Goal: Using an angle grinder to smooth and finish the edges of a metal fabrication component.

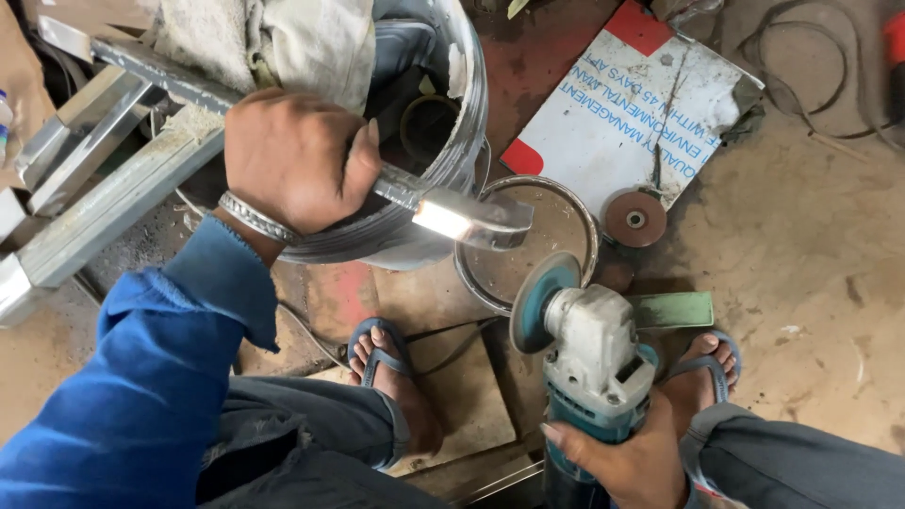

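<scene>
At the bottom edge, the right hand (633, 462) is seen wrapped around the teal body of a grinder (589, 363), fingers closed on it; the pale gear head is pointed away from the person and the disc (539, 300) is held on edge, just below the end of a metal bar (443, 209). The disc is not seen touching the bar; a narrow gap is shown between them. To either side of the grinder, two feet in blue sandals (382, 353) are planted on the floor (811, 245), with grey trouser legs drawn up at the knees. A green flat piece (674, 308) is laid beside the right foot. Further up, the left hand (297, 160), sleeved in blue and banded with a metal bracelet (255, 217), is clenched over the bar, which is held slantwise across a steel drum (452, 141); the bar's polished end is jutted out past the fist, over a wire ring (528, 240) lying on the floor. A worn reddish disc (634, 219) is set just right of the ring, at the edge of a white printed board (632, 104). At the far left, square steel tubes (94, 179) are stacked against the drum, and a dirty cloth (283, 42) is draped over its rim.
</scene>
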